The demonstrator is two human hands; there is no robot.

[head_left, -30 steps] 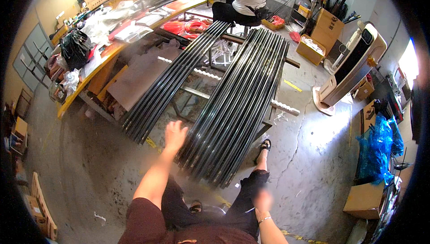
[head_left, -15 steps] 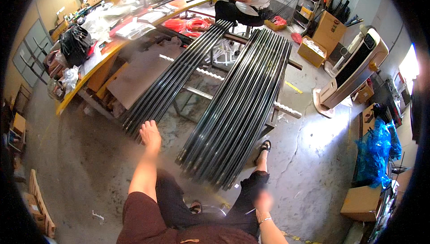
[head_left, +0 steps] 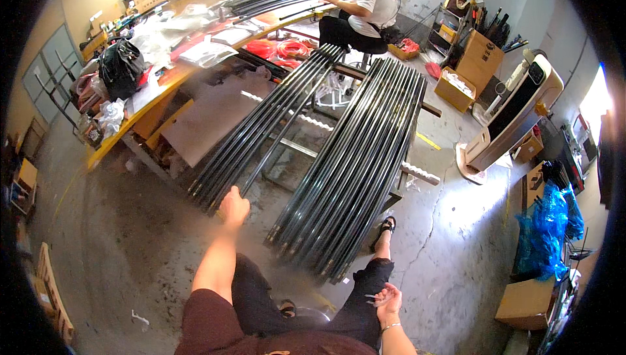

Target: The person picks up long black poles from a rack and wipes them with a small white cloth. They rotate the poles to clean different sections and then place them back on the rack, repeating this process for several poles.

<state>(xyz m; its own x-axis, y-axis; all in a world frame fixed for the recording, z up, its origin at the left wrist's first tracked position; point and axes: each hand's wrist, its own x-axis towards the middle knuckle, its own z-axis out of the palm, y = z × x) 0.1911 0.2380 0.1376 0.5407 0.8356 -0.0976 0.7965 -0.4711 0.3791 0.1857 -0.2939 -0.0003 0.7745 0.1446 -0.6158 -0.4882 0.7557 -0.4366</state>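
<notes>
My left hand [head_left: 233, 208] is closed around the near end of one long black rod [head_left: 276, 140]. That rod lies a little apart from the left row of black rods [head_left: 242, 136], on its right side. A wider row of similar glossy black rods [head_left: 349, 172] lies to the right, with a gap between the two. Both rows rest across a metal rack with white wavy-edged crossbars [head_left: 312, 122]. Beside my right knee, my right hand [head_left: 389, 300] is curled around something thin and pale, too small to name.
A co-worker [head_left: 375, 3] sits at the far end, by a long yellow-edged table [head_left: 156, 104] piled with plastic bags and more rods. On the right stand a tall beige-and-black appliance [head_left: 512, 117], cardboard boxes [head_left: 479, 58] and blue plastic wrap [head_left: 548, 231].
My left hand has moved slightly right and down and now grips one rod, drawn away from the left row. My right hand has turned, its fingers now curled in view.
</notes>
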